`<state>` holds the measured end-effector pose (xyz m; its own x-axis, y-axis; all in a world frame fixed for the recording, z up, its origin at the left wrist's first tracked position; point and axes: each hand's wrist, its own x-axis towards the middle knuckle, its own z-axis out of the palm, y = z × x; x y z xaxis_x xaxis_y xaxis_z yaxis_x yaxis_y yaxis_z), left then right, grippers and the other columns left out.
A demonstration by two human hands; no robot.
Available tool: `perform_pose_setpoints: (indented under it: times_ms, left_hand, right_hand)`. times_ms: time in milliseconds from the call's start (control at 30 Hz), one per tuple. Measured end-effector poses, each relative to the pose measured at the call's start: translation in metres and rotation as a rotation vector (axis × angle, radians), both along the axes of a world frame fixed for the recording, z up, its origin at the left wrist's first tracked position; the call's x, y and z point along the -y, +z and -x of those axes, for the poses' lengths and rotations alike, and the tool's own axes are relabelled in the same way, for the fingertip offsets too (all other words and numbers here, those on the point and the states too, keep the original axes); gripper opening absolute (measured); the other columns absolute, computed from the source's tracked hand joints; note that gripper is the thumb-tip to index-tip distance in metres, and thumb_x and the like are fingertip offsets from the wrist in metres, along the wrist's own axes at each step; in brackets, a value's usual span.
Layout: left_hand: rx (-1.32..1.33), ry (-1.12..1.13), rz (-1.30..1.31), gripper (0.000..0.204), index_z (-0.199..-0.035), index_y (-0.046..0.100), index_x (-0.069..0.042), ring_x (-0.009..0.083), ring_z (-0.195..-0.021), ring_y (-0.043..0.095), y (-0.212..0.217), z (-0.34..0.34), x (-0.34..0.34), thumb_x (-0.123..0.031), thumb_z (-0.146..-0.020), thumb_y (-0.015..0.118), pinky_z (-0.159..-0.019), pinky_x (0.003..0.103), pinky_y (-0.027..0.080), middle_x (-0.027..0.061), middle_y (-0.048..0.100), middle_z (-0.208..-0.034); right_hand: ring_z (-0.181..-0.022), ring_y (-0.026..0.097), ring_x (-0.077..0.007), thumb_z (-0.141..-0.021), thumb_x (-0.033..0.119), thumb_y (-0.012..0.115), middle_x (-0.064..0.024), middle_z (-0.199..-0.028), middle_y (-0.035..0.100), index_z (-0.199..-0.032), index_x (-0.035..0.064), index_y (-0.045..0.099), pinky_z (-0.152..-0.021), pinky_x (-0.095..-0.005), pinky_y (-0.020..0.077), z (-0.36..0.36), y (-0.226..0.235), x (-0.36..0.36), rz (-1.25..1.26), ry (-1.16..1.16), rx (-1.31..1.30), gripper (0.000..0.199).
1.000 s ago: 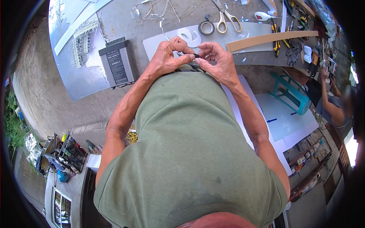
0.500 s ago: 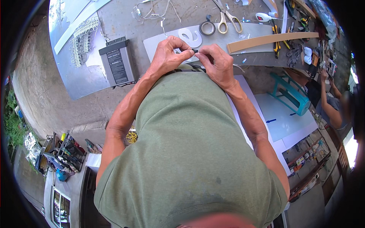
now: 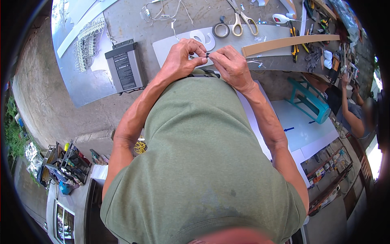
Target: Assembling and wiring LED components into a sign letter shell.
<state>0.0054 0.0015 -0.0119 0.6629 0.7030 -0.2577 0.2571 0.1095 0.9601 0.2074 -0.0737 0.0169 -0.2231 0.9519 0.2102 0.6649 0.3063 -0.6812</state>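
Note:
My left hand (image 3: pixel 185 55) and my right hand (image 3: pixel 231 66) meet fingertip to fingertip over the near edge of the workbench. Both pinch a small black piece (image 3: pixel 207 55), mostly covered by the fingers; its exact kind cannot be made out. Beneath them on the bench lies a pale grey sheet (image 3: pixel 162 48) with a white curved cutout (image 3: pixel 209 40). A roll of black tape (image 3: pixel 221 30) sits just beyond the right hand, beside open scissors with cream handles (image 3: pixel 237 29). Thin white wire (image 3: pixel 255 62) sticks out to the right of my right hand.
Left on the bench stands a grey-and-black power unit (image 3: pixel 126 69), near a heap of wired modules (image 3: pixel 86 40). To the right lie a tan strip (image 3: pixel 288 42), a yellow-black cutter (image 3: pixel 295 49) and a white-handled tool (image 3: pixel 281 18). A teal stool (image 3: pixel 310 101) and another person (image 3: pixel 355 118) are at right.
My right hand has turned slightly, its fingers drawing closer around the black piece. The white wire end by that hand has shifted up. My left hand stays nearly still.

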Motion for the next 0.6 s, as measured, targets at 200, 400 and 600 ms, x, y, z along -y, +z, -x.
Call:
perform_pose_setpoints:
  times_ms: [200,400,600]
  left_hand:
    - [-0.086,-0.017,-0.232,0.013,-0.085,0.075,-0.006,0.0196,-0.096,0.060,0.001,-0.001,0.001,-0.009,-0.076,0.083,-0.084,0.034,0.050,0.0041,0.069,-0.102]
    - [-0.035,0.059,-0.332,0.016,-0.083,0.078,-0.006,0.0197,-0.096,0.060,0.008,-0.003,0.002,-0.005,-0.069,0.085,-0.085,0.034,0.049,0.0025,0.064,-0.095]
    - [-0.002,0.045,-0.455,0.019,-0.082,0.078,-0.006,0.0199,-0.090,0.058,0.012,-0.005,0.002,0.000,-0.065,0.084,-0.078,0.034,0.049,0.0022,0.063,-0.093]
  right_hand:
    - [-0.082,0.063,-0.0252,-0.078,-0.001,0.075,-0.0082,-0.087,0.062,-0.098,0.0024,0.070,-0.072,-0.0371,0.0530,0.001,-0.003,0.001,0.043,-0.005,-0.008,0.022]
    - [-0.076,0.063,-0.0257,-0.083,0.000,0.072,-0.0103,-0.083,0.062,-0.098,0.0020,0.071,-0.069,-0.0375,0.0524,0.001,-0.001,-0.001,0.241,-0.066,-0.128,0.015]
    - [-0.069,0.059,-0.0151,-0.088,0.003,0.070,-0.0061,-0.085,0.062,-0.098,0.0003,0.069,-0.062,-0.0293,0.0481,-0.001,-0.006,-0.002,0.385,-0.053,-0.182,0.011]
